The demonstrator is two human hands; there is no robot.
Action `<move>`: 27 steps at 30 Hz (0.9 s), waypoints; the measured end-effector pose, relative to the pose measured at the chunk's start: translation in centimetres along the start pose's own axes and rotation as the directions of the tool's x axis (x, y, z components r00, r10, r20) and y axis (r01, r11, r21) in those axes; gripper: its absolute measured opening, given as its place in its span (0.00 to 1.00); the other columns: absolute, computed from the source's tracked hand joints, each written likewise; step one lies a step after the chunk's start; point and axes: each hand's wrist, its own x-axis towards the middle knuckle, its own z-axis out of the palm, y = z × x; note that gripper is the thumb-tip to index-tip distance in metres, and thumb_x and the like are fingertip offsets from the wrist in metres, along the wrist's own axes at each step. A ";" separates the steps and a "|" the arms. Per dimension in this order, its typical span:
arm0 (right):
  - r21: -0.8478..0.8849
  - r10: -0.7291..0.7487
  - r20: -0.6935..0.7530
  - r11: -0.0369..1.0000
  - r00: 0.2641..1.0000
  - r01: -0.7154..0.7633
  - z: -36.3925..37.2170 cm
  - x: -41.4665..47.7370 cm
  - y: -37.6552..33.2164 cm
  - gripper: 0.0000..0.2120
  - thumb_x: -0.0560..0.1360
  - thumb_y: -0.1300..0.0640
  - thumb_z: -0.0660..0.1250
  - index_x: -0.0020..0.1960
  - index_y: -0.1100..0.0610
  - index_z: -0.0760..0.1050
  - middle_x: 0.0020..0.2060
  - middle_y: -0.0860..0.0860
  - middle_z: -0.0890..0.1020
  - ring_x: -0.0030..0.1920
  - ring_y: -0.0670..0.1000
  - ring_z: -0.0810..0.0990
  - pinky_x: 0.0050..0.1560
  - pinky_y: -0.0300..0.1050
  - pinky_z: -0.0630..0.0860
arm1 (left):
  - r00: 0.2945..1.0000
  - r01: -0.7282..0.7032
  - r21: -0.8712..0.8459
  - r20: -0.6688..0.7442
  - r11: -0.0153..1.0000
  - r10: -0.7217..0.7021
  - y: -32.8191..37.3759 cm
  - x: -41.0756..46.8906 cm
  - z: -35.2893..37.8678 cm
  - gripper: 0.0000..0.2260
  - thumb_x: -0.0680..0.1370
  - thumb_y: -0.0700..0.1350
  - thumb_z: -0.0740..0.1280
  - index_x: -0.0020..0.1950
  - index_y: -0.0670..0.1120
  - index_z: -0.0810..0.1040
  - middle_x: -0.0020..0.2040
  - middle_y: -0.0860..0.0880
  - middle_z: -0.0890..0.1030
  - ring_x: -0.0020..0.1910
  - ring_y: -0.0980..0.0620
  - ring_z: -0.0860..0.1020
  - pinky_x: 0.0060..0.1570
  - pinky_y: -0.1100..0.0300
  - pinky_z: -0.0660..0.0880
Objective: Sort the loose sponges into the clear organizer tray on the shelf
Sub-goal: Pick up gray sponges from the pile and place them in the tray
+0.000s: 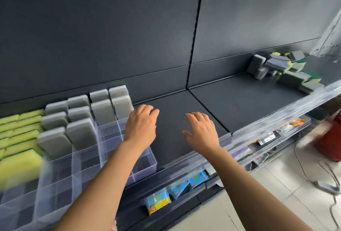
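**Around the shelving: panels, packets, floor clutter**

A dark back panel fills the upper view, split by a vertical seam. A clear front rail runs along the edge towards the right. On the lower tier a blue-and-yellow packet lies beside two blue packets. Farther right sit a black-and-white packet and an orange-and-white one, both blurred. A red container stands on the pale tiled floor. Near it a dark cable loops to a small grey device.
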 end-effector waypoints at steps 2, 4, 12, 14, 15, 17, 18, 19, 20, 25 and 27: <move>-0.007 0.045 -0.002 0.999 0.999 -0.045 -1.2 -0.7 3.3 0.26 0.75 0.49 0.65 0.69 0.54 0.64 0.67 0.51 0.70 0.70 0.54 0.62 0.65 0.48 0.61 | 0.999 -0.041 0.002 0.002 0.999 0.041 3.0 1.3 0.8 0.21 0.74 0.43 0.68 0.66 0.46 0.71 0.65 0.47 0.72 0.65 0.47 0.68 0.61 0.54 0.65; -0.017 0.092 -0.008 0.996 0.996 -0.093 -2.3 -1.2 6.8 0.26 0.75 0.49 0.65 0.69 0.54 0.64 0.67 0.51 0.70 0.69 0.54 0.62 0.65 0.48 0.61 | 0.997 -0.071 -0.008 0.001 0.997 0.071 6.4 2.8 1.3 0.20 0.74 0.43 0.69 0.64 0.45 0.72 0.63 0.47 0.73 0.64 0.47 0.68 0.60 0.53 0.66; -0.055 0.177 -0.046 0.982 0.983 -0.180 -6.0 -3.3 20.2 0.24 0.75 0.49 0.65 0.69 0.52 0.65 0.66 0.50 0.70 0.68 0.54 0.63 0.66 0.49 0.62 | 0.982 -0.186 -0.035 -0.013 0.982 0.186 19.6 8.2 4.0 0.16 0.74 0.43 0.68 0.61 0.47 0.74 0.61 0.49 0.75 0.62 0.49 0.70 0.58 0.56 0.67; -0.059 0.200 -0.055 0.977 0.978 -0.203 -6.7 -3.8 23.0 0.25 0.75 0.48 0.65 0.69 0.52 0.65 0.66 0.50 0.70 0.68 0.54 0.63 0.66 0.50 0.62 | 0.979 -0.205 -0.044 -0.005 0.978 0.205 22.4 9.3 4.6 0.15 0.74 0.43 0.68 0.61 0.47 0.74 0.61 0.50 0.74 0.62 0.49 0.69 0.59 0.56 0.67; -0.061 0.214 -0.062 0.974 0.975 -0.218 -7.1 -4.0 24.4 0.25 0.75 0.47 0.65 0.69 0.52 0.64 0.66 0.50 0.70 0.69 0.54 0.63 0.67 0.50 0.62 | 0.976 -0.218 -0.047 -0.005 0.975 0.218 23.9 10.0 4.9 0.15 0.74 0.44 0.68 0.61 0.47 0.74 0.61 0.50 0.74 0.62 0.50 0.69 0.59 0.57 0.66; -0.069 0.247 -0.069 0.965 0.967 -0.251 -7.8 -4.3 27.0 0.26 0.75 0.47 0.65 0.69 0.52 0.64 0.67 0.51 0.70 0.69 0.54 0.63 0.68 0.51 0.62 | 0.969 -0.246 -0.053 -0.006 0.968 0.246 26.6 11.3 5.4 0.16 0.74 0.44 0.68 0.61 0.47 0.74 0.62 0.50 0.74 0.63 0.50 0.69 0.59 0.57 0.67; -0.072 0.263 -0.067 0.961 0.963 -0.267 -8.1 -4.4 28.3 0.26 0.75 0.47 0.65 0.69 0.52 0.64 0.67 0.51 0.70 0.69 0.54 0.63 0.68 0.51 0.62 | 0.966 -0.260 -0.059 -0.003 0.964 0.260 27.9 12.0 5.7 0.16 0.74 0.44 0.68 0.61 0.47 0.74 0.61 0.50 0.74 0.63 0.50 0.69 0.59 0.56 0.67; -0.074 0.274 -0.067 0.957 0.959 -0.279 -8.3 -4.4 29.4 0.26 0.74 0.47 0.65 0.69 0.52 0.64 0.67 0.51 0.70 0.69 0.54 0.63 0.68 0.51 0.62 | 0.962 -0.272 -0.065 0.001 0.960 0.272 28.9 12.5 5.9 0.16 0.74 0.44 0.68 0.61 0.47 0.74 0.61 0.49 0.74 0.63 0.49 0.69 0.59 0.56 0.67; -0.075 0.288 -0.071 0.953 0.955 -0.293 -8.6 -4.4 30.6 0.26 0.74 0.46 0.65 0.70 0.52 0.64 0.67 0.51 0.70 0.69 0.54 0.63 0.68 0.51 0.62 | 0.958 -0.287 -0.072 0.005 0.955 0.288 30.1 13.3 6.1 0.16 0.74 0.43 0.68 0.61 0.47 0.74 0.61 0.49 0.74 0.63 0.49 0.70 0.59 0.55 0.68; -0.085 0.355 -0.083 0.928 0.931 -0.362 -9.5 -3.6 36.3 0.26 0.75 0.46 0.64 0.70 0.51 0.64 0.67 0.51 0.70 0.69 0.54 0.64 0.67 0.51 0.62 | 0.935 -0.352 -0.099 0.006 0.931 0.354 35.2 17.4 8.0 0.15 0.75 0.44 0.67 0.62 0.47 0.73 0.62 0.49 0.74 0.63 0.49 0.69 0.59 0.55 0.67; -0.077 0.383 -0.087 0.918 0.920 -0.389 -9.7 -2.9 38.6 0.25 0.75 0.46 0.64 0.70 0.51 0.64 0.67 0.51 0.70 0.69 0.54 0.64 0.68 0.51 0.63 | 0.927 -0.372 -0.117 0.000 0.921 0.375 37.1 19.4 8.9 0.16 0.75 0.44 0.66 0.63 0.47 0.73 0.62 0.49 0.73 0.63 0.49 0.69 0.59 0.55 0.67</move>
